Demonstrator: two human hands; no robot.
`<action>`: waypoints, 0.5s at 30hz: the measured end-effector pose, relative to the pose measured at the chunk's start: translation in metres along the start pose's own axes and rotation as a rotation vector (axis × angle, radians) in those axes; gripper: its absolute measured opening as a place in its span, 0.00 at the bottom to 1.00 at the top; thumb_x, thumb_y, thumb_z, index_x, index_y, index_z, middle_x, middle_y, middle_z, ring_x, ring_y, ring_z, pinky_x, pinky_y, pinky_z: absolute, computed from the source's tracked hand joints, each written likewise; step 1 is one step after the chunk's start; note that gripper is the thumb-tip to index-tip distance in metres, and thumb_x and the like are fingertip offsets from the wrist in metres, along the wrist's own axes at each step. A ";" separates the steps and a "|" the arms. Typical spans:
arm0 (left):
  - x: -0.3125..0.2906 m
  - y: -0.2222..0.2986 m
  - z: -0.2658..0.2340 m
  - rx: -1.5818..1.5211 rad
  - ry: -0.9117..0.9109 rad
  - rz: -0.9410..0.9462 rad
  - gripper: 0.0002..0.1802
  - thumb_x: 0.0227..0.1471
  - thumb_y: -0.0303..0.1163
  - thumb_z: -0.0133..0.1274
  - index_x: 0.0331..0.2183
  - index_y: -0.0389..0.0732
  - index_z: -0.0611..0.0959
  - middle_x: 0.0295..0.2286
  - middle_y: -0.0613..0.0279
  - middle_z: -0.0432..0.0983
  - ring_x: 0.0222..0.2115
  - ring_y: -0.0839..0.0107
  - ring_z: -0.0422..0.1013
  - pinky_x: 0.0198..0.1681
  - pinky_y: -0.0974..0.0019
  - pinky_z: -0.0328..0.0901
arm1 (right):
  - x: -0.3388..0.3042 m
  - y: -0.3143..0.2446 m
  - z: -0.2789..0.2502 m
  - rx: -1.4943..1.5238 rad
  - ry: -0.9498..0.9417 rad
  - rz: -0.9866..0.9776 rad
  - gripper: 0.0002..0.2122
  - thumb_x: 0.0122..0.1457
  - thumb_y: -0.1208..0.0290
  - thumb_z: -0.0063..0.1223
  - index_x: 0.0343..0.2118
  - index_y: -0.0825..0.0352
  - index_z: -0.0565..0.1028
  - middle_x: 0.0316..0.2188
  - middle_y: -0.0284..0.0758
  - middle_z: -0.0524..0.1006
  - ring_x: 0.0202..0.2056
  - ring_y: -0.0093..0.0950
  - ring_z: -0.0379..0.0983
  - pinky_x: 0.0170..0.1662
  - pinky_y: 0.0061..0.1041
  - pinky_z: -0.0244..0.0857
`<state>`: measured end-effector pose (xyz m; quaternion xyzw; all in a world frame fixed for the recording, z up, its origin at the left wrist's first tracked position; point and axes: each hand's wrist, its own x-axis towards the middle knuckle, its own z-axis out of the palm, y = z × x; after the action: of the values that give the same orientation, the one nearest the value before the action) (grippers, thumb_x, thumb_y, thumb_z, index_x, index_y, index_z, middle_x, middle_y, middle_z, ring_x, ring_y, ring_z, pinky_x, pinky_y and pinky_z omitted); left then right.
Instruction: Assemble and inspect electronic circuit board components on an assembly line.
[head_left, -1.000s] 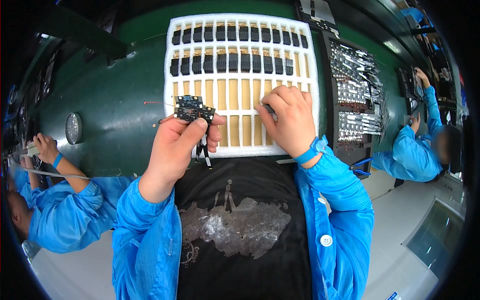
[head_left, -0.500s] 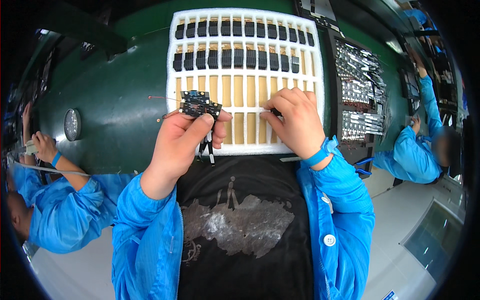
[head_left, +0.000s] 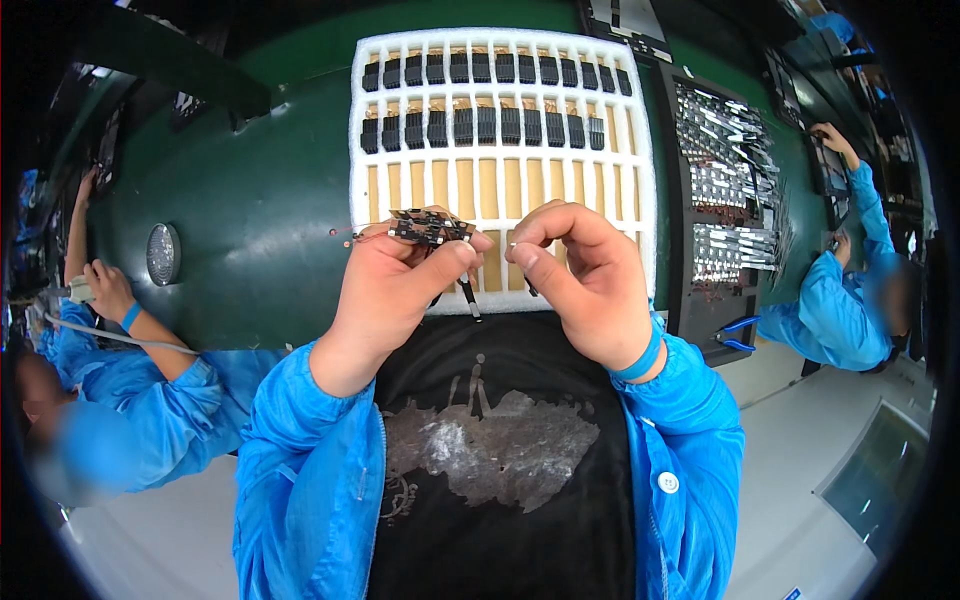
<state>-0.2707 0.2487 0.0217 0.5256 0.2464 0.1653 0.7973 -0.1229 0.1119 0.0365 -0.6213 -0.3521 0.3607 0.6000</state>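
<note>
My left hand [head_left: 385, 290] is closed around a bunch of small black circuit boards [head_left: 430, 228], its thumb pressing on their near edge. Thin reddish wires [head_left: 362, 236] stick out to the left, and dark strips [head_left: 469, 297] hang below the fingers. Close by, my right hand [head_left: 585, 275] pinches a small dark strip [head_left: 531, 288], mostly hidden by thumb and fingers. Both hands are over the near part of a white foam tray [head_left: 357, 110]. Black parts [head_left: 463, 127] stand packed in the slots of its two far rows; tan slot bottoms show nearer.
Right of the tray, a black tray [head_left: 684, 290] holds many silvery strips [head_left: 730, 170]. Blue-handled pliers [head_left: 738, 335] lie at its near end. On the green table [head_left: 260, 220] sits a round, clear, ribbed object [head_left: 163, 254]. Co-workers in blue sleeves are at both sides.
My right hand has drawn back from the foam tray's slots toward the left hand, carrying the strip. The left hand has shifted slightly right and down, tilting the boards flatter.
</note>
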 end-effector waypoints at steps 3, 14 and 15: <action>-0.004 0.000 0.002 0.017 0.005 0.026 0.07 0.56 0.25 0.54 0.36 0.31 0.80 0.31 0.58 0.76 0.32 0.70 0.73 0.36 0.65 0.70 | -0.001 -0.002 0.008 0.013 0.011 -0.067 0.03 0.57 0.79 0.56 0.33 0.70 0.77 0.29 0.30 0.77 0.34 0.19 0.70 0.43 0.21 0.64; -0.007 -0.001 -0.003 0.074 0.004 0.003 0.10 0.56 0.22 0.55 0.42 0.32 0.82 0.34 0.63 0.80 0.33 0.80 0.73 0.38 0.75 0.69 | 0.001 0.008 0.018 -0.044 0.003 -0.025 0.01 0.58 0.80 0.52 0.33 0.70 0.75 0.30 0.30 0.76 0.36 0.20 0.70 0.45 0.22 0.64; -0.007 0.002 -0.002 0.126 0.023 0.014 0.10 0.56 0.22 0.55 0.42 0.32 0.82 0.34 0.63 0.80 0.33 0.80 0.73 0.38 0.75 0.68 | 0.001 0.011 0.021 0.002 0.046 -0.045 0.02 0.57 0.79 0.54 0.32 0.70 0.76 0.28 0.30 0.77 0.33 0.18 0.69 0.41 0.20 0.64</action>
<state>-0.2774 0.2469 0.0244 0.5745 0.2618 0.1609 0.7586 -0.1402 0.1228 0.0256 -0.6209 -0.3517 0.3329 0.6164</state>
